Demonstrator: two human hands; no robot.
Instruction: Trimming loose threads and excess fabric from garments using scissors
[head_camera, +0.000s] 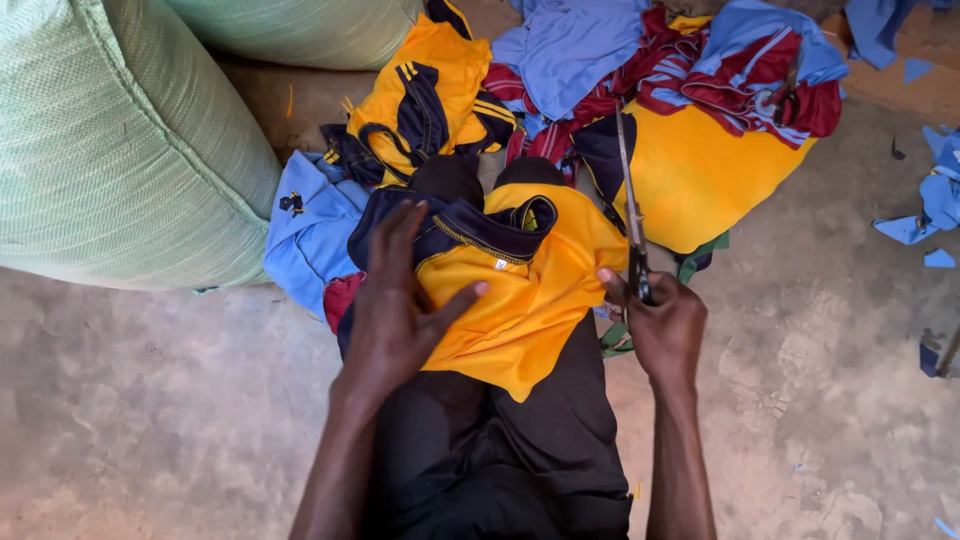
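Currently, left hand (395, 320) lies flat and open on the shirt (530, 290); right hand (665, 330), beside the shirt, grips seemingly closed scissors (630, 210).

Bare concrete floor (150, 400) (dusty, stained); green woven sacks (110, 150) at left; daylight.

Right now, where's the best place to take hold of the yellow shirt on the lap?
Probably the navy collar of the yellow shirt: thick and raised, at the far end. Come from above; left hand covers the left side, right hand holds scissors.
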